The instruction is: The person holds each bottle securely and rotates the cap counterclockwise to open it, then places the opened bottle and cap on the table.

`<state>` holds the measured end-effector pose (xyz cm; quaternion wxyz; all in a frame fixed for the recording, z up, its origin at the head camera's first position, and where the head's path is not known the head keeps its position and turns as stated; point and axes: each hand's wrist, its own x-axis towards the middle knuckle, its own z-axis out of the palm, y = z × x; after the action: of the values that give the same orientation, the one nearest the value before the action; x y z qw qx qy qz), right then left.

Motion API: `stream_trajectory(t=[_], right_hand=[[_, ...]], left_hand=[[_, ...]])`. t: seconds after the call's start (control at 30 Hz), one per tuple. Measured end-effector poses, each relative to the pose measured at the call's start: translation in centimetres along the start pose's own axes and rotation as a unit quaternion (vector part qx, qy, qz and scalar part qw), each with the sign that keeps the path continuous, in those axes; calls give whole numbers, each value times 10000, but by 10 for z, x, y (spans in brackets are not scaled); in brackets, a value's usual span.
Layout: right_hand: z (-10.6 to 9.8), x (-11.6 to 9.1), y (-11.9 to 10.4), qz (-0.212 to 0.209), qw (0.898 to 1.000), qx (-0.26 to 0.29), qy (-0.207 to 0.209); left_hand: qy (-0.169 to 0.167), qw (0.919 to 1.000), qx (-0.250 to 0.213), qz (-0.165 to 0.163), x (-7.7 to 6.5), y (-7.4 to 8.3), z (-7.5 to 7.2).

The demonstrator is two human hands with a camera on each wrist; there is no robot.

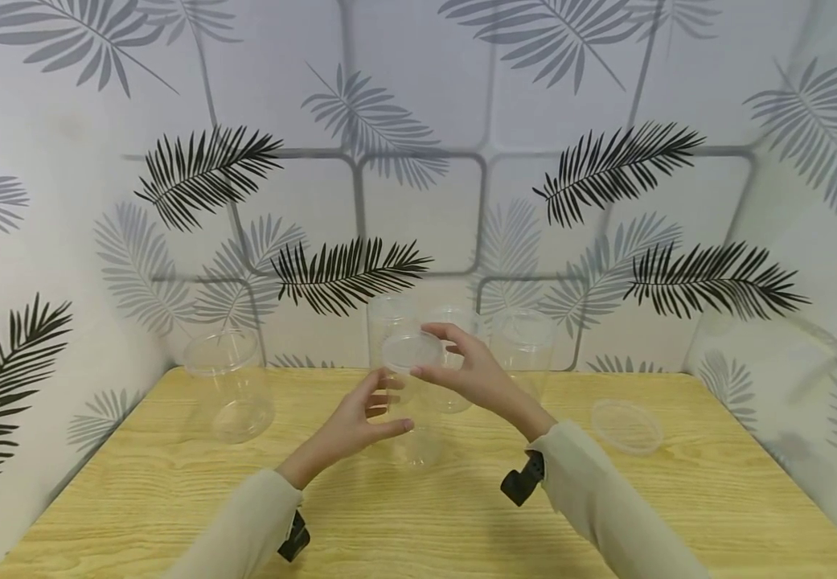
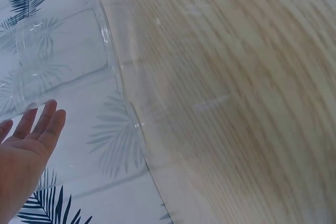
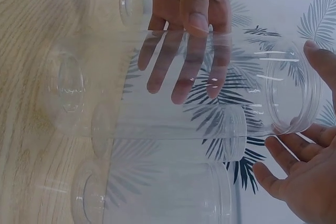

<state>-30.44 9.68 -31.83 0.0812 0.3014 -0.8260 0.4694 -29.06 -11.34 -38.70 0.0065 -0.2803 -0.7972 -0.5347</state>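
A tall clear jar (image 1: pixel 416 438) stands upright on the table between the hands. On its mouth sits a round translucent lid (image 1: pixel 411 352). My right hand (image 1: pixel 472 371) holds the lid's edge from the right, index finger at the far side and thumb at the near side. From the left, my left hand (image 1: pixel 356 418) reaches around the jar body, its fingers nearly straight. In the right wrist view, left fingers (image 3: pixel 191 66) show through the clear wall, with the thumb in front. Whether they press on the jar is unclear.
Another clear jar (image 1: pixel 228 394) stands at the left. Clear jars (image 1: pixel 523 338) stand behind the hands near the wall, partly hidden. A loose round lid (image 1: pixel 626 426) lies flat on the wooden table (image 1: pixel 136 498) at the right. Leaf-patterned walls (image 1: pixel 418 209) enclose the table.
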Motion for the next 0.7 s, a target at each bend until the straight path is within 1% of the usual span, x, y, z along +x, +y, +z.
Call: stream_trajectory(t=[0.2, 0.37, 0.53, 0.7], right_hand=[[3, -8, -3, -75, 9992, -138, 381], [5, -13, -5, -61, 9982, -76, 594], [5, -18, -6, 70, 9976, 179, 666], [3, -21, -4, 172, 9971, 236, 699]], left_hand=[[325, 9992, 170, -144, 1, 4, 11], [572, 9979, 220, -218, 3, 7, 18], [607, 9977, 174, -225, 3, 6, 22], [558, 9980, 13, -297, 3, 8, 24]])
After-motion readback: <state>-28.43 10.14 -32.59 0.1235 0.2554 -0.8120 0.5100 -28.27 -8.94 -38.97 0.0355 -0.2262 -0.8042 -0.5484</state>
